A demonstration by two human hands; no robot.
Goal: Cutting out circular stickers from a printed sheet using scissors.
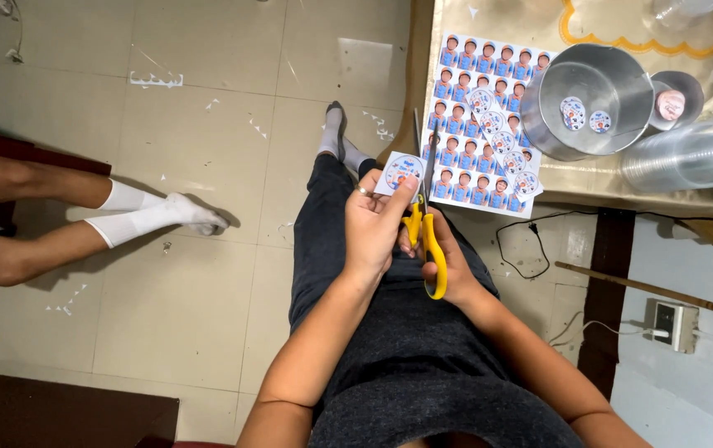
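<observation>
At the far left of my view I see another person's legs [83, 216] in white socks, stretched out on the tiled floor [207, 290], which is dotted with small paper scraps. Moving toward the middle, my own lap in dark trousers fills the lower centre.

My left hand [373, 224] is pinched on a small cut paper piece [400, 172] printed with a round blue and orange picture, thumb on top and fingers beneath; a ring shows on one finger. Just beside it, my right hand [448, 261] is closed through the loops of the yellow-handled scissors [427, 224], whose blades point up and meet the right edge of the paper piece. The two hands are close together, nearly touching, held above my lap and just short of the tabletop's [589, 187] edge.

Right of the blades, a printed sheet [456, 116] of many small repeated pictures lies on the tabletop, with a row of round cut-out stickers [502, 137] lying diagonally across it. Further right stands a shiny metal pot [593, 99]; inside it, on the bottom, I count two round stickers. Just beside the pot a round dark disc [673, 101] rests, and at the far right a stack of clear plastic cups [692, 153] lies on its side.
</observation>
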